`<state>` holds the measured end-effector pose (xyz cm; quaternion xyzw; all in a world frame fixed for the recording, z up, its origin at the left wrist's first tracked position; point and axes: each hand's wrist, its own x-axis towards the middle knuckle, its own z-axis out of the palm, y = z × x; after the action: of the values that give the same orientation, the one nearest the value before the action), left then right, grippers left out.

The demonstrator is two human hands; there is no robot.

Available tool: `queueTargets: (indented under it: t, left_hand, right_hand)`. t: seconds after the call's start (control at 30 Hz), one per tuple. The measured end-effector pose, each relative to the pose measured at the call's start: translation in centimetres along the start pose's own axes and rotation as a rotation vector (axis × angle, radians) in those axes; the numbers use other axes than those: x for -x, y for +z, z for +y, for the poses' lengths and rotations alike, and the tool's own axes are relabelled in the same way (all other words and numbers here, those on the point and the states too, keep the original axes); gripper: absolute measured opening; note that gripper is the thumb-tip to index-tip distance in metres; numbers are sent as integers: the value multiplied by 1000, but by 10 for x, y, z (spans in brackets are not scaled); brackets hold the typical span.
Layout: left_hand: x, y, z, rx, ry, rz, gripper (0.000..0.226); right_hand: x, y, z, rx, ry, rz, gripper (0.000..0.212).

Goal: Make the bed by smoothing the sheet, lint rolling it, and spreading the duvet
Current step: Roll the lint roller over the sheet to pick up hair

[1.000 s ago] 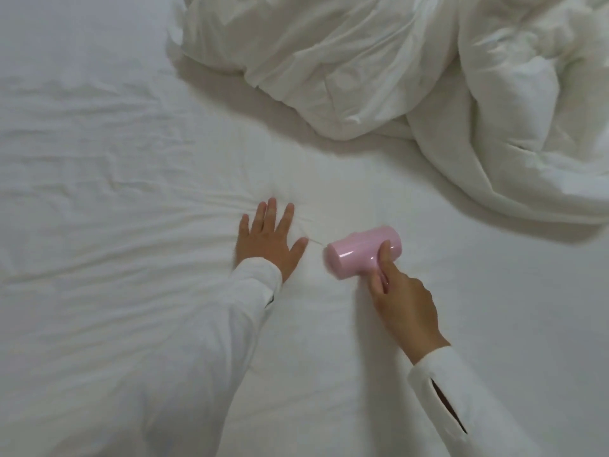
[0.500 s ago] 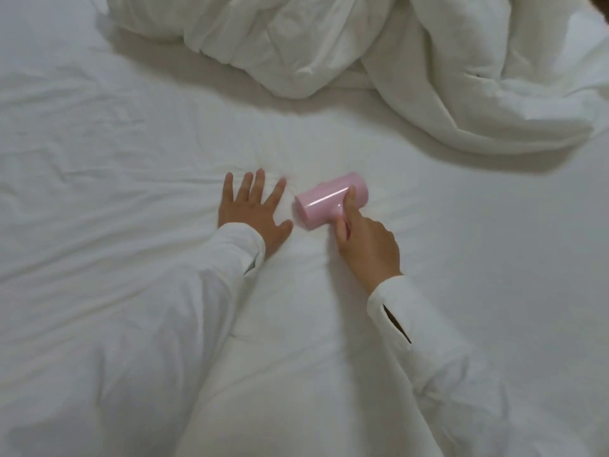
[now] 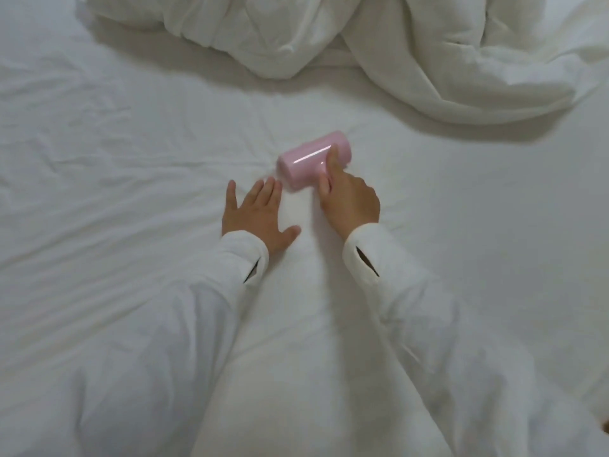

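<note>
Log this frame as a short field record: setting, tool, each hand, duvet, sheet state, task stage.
setting: bed covered by a white sheet
tool: pink lint roller, lying on the sheet, slightly blurred
right hand: grips the roller, index finger along its top
left hand: open, flat on the sheet beside the roller, fingers spread
duvet: white, bunched in a heap at the far side, not spread
sheet state: creased, most at left
task stage: lint rolling; duvet not yet spread

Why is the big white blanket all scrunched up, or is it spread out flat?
Scrunched up. The duvet sits bunched in thick folds at the far side, leaving the sheet bare.
</note>
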<state>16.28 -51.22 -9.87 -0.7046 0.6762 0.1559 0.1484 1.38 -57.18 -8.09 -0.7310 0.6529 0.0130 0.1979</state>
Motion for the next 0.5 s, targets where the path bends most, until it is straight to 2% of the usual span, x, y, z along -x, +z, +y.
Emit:
queueTargets:
  t: [0.27, 0.37, 0.5]
  left_hand:
    - [3, -1, 4, 5, -3, 16, 87]
    - [3, -3, 5, 3, 1, 13, 87]
    - [2, 2, 6, 3, 1, 8, 85]
  right_hand:
    - [143, -2, 71, -9, 160, -127, 52]
    - [122, -7, 63, 28, 136, -126, 51]
    - [52, -9, 26, 37, 49, -55, 54]
